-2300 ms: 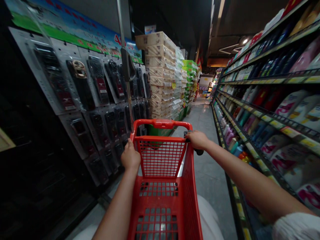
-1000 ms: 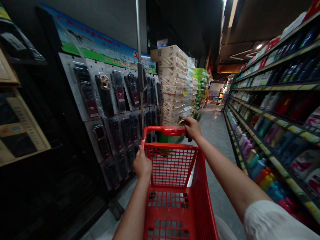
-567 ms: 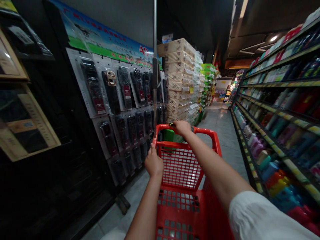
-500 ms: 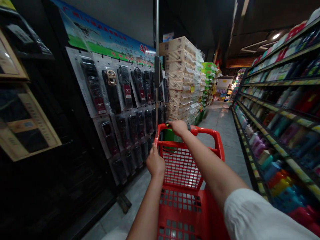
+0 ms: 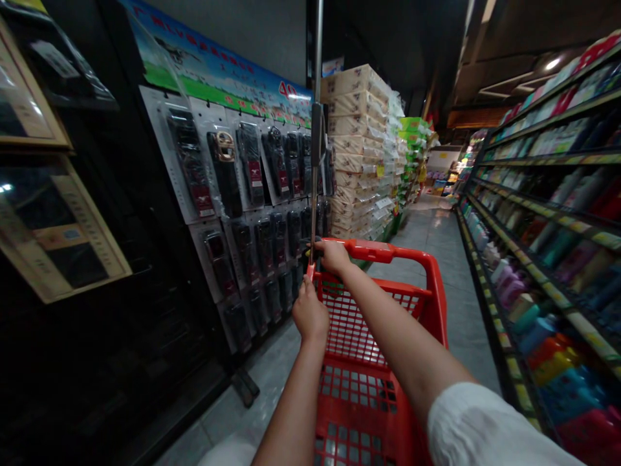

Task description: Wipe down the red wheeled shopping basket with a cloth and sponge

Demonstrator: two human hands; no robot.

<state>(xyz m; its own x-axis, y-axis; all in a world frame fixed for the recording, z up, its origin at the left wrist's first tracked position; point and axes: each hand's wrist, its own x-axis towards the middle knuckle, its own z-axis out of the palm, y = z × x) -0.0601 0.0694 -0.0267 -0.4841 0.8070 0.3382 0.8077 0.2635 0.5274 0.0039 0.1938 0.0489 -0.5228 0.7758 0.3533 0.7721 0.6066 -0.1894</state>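
Note:
A red shopping cart (image 5: 373, 388) with a grid basket stands right in front of me. My left hand (image 5: 310, 310) is closed on the upper left edge of the cart, just below the foot of a thin metal pole (image 5: 318, 58). This pole rises upright from the cart's corner and carries a dark clip. My right hand (image 5: 334, 256) is at the left end of the cart's red handle (image 5: 407, 251), close beside the pole. Its fingers are closed, and a small dark and yellow thing shows at the fingertips, too small to name.
Left, a rack of packaged belts (image 5: 255, 162) hangs under a blue and green sign (image 5: 218, 65), near boxed goods (image 5: 72, 239). Stacked beige packs (image 5: 359, 149) stand ahead. Shelves of bottles (image 5: 548, 246) line the right. A grey tiled aisle (image 5: 422, 226) runs between.
My right hand has slid left along the handle to the pole, carrying the small dark thing. My left hand keeps its place on the cart. The view has turned slightly left.

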